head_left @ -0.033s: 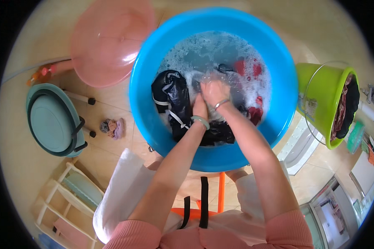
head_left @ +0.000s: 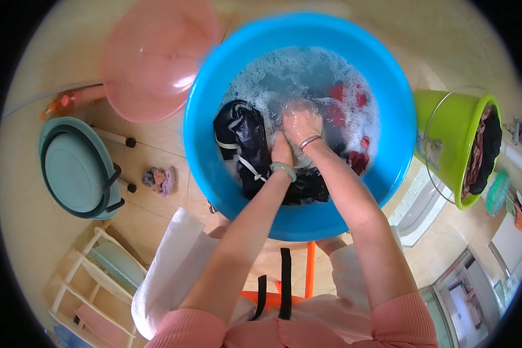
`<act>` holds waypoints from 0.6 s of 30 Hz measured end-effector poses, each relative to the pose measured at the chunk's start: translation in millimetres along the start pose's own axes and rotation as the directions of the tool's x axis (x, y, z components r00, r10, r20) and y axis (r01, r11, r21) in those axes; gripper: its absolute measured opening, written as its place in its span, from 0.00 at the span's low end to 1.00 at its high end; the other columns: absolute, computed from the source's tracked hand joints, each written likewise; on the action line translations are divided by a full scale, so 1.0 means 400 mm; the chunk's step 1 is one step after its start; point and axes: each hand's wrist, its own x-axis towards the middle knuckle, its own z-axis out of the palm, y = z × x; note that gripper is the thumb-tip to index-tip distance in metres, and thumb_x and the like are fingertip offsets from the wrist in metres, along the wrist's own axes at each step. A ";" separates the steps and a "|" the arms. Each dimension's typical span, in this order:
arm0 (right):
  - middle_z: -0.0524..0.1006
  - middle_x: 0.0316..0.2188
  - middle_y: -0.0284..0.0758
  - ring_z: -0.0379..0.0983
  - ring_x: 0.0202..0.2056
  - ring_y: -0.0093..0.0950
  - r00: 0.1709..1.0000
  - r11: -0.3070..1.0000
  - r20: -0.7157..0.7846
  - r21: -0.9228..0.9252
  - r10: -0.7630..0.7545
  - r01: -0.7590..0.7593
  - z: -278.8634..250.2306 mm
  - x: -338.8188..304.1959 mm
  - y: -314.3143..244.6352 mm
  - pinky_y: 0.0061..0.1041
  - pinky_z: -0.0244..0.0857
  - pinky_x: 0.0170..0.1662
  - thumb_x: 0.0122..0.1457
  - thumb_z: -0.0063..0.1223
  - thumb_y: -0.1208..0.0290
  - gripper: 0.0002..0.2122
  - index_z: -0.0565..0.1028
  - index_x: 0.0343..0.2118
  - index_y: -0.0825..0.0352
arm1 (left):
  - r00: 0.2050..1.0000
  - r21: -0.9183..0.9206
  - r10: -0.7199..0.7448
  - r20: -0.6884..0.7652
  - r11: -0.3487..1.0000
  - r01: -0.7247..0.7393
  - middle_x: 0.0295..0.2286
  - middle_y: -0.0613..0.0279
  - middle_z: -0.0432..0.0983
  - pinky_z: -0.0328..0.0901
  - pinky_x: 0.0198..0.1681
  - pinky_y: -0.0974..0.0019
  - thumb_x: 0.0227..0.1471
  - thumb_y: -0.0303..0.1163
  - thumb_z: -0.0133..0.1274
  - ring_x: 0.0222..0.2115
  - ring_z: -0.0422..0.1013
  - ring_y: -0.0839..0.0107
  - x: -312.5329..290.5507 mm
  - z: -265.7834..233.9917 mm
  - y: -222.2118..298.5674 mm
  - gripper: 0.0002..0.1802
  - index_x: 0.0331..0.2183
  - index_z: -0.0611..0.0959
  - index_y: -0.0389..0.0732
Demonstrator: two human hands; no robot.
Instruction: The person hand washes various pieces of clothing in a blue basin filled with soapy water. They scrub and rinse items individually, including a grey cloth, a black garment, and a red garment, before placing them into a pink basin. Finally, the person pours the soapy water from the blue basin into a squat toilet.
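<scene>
A big round blue basin (head_left: 211,191) holds foamy grey water, and both my hands are in it near the middle. My right hand (head_left: 303,120) is closed, knuckles up, its fingertips hidden by water and foam. Right against it, my left hand (head_left: 282,149) is closed too, its fingers mostly hidden under the right one. What they grip is under the water. A shiny black garment (head_left: 250,136) with white cords bulges out on the left and runs below my wrists. Dark red cloth (head_left: 358,161) floats at the right side.
A pink basin (head_left: 151,58) is at the upper left, above folded teal basins (head_left: 74,173). Scrunchies (head_left: 159,181) lie on the floor. To the right, a lime-green bucket (head_left: 446,136) holds dark clothes, beside a white washboard-like tray (head_left: 420,206). A cream rack (head_left: 93,278) is at the lower left.
A pale patch of cloth or suds beside my right hand has mostly gone from sight. My hands stay together in almost the same spot; the whole view has shifted very slightly.
</scene>
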 end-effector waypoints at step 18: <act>0.72 0.39 0.39 0.65 0.45 0.44 0.905 0.822 -0.390 0.451 -0.169 0.347 -0.096 -0.040 -0.013 0.38 0.61 0.50 0.53 0.61 0.63 0.13 0.74 0.38 0.62 | 0.743 0.462 0.667 -0.058 0.678 -0.572 0.53 0.51 0.67 0.58 0.55 0.57 0.54 0.49 0.56 0.53 0.63 0.58 -0.110 -0.130 0.206 0.35 0.57 0.68 0.39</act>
